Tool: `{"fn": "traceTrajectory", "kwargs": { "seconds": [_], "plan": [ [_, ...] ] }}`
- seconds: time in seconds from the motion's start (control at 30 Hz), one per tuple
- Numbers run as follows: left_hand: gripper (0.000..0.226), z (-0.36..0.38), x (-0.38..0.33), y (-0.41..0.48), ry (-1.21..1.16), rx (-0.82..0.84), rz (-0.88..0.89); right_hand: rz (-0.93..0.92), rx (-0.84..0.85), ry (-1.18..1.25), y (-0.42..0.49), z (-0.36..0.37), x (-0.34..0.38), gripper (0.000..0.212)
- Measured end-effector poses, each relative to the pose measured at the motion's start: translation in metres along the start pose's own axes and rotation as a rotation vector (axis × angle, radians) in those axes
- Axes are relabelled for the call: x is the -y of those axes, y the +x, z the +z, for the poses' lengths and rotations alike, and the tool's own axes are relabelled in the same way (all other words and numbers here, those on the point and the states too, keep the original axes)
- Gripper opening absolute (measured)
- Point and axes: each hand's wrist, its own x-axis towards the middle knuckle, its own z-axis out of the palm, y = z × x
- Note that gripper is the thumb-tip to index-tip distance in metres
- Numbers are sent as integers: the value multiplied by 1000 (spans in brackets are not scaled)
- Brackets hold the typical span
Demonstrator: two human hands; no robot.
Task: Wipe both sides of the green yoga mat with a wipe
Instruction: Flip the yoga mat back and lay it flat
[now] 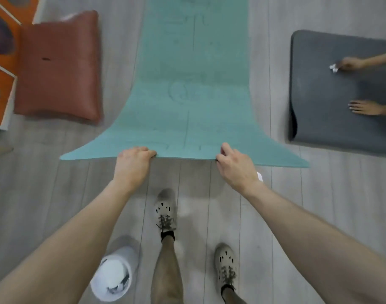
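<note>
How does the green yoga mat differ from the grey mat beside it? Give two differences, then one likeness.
The green yoga mat lies stretched long; the grey mat looks folded at its left edge. The left hand and right hand grip the green yoga mat's near edge; another person's hand holds a white wipe on the grey mat. Both lie on the plank floor.

A yoga studio: mats (pixel 332 88) spread over grey plank floor (pixel 271 205)

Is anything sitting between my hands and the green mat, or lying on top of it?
Nothing visible. The left hand and the right hand both grip the near edge of the green yoga mat, and nothing lies on top. The red mat and the grey mat lie apart from it on either side.
</note>
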Motion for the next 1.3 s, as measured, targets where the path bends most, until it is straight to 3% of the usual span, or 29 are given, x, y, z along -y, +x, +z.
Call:
{"fn": "traceTrajectory", "kwargs": {
  "seconds": [0.13, 0.27, 0.43, 0.6, 0.7, 0.97, 1.03, 1.1, 1.3],
  "plan": [
    [23, 72, -32, -38, 47, -101, 11, -11, -32, 68, -55, 67, -12, 22],
    [33, 188, -31, -90, 48, -43, -4, 17, 112, 179, -107, 175, -5, 17],
    [40, 305, -40, -152, 32, 283, -113, 206, 418, 367, -141, 276, 10, 49],
    [37, 313, -61, -217, 22, 695, -145, 211, 553, 413, -178, 291, 40, 26],
    [42, 282, -69, -238, -21, 772, -156, 205, 569, 453, -178, 258, 57, 33],
    [84, 108, -111, -267, -188, 470, -191, -114, 450, 529, -187, 82, 122, 28],
    [70, 68, -127, -279, -338, 392, -234, -188, 387, 559, -199, 40, 139, 28],
    [36, 31, -132, -296, -396, 266, -320, -265, 344, 536, -211, -3, 157, 28],
    [27, -48, -120, -417, -429, -42, -655, -590, 320, 148, -256, -95, 200, 37]
  ]
}}
